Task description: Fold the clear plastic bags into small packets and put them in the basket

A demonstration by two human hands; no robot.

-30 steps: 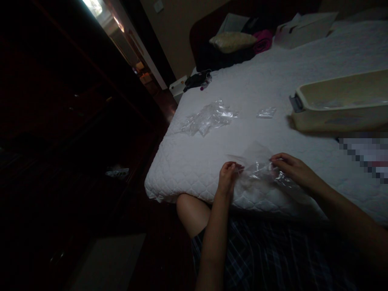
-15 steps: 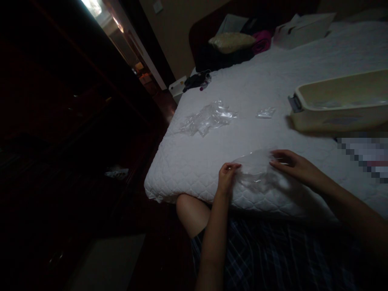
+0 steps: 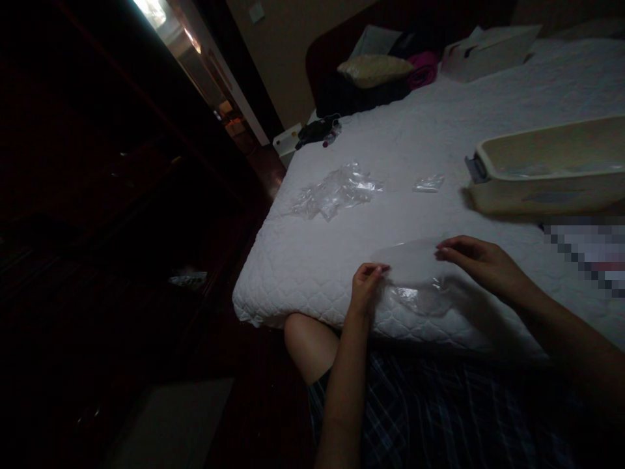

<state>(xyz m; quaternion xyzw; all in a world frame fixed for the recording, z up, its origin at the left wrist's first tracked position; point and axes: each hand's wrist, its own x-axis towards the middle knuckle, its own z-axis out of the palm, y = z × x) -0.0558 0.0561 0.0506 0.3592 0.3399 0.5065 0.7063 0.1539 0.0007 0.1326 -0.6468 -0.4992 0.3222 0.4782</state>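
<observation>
A clear plastic bag (image 3: 413, 277) lies on the white quilted bed (image 3: 342, 241) near its front edge. My left hand (image 3: 365, 286) pinches the bag's left end with closed fingers. My right hand (image 3: 481, 264) holds the bag's right end, fingertips curled onto the plastic. The bag is stretched flat between both hands.
A heap of crumpled clear bags (image 3: 334, 190) lies farther back on the bed, with a small clear bag (image 3: 428, 184) to its right. A beige plastic bin (image 3: 547, 169) sits at the right. Pillows and clothes (image 3: 381, 71) are piled at the headboard. The floor at left is dark.
The bag was held up and crumpled between my hands; it is now spread flatter on the bed. My right hand shifted slightly up and away.
</observation>
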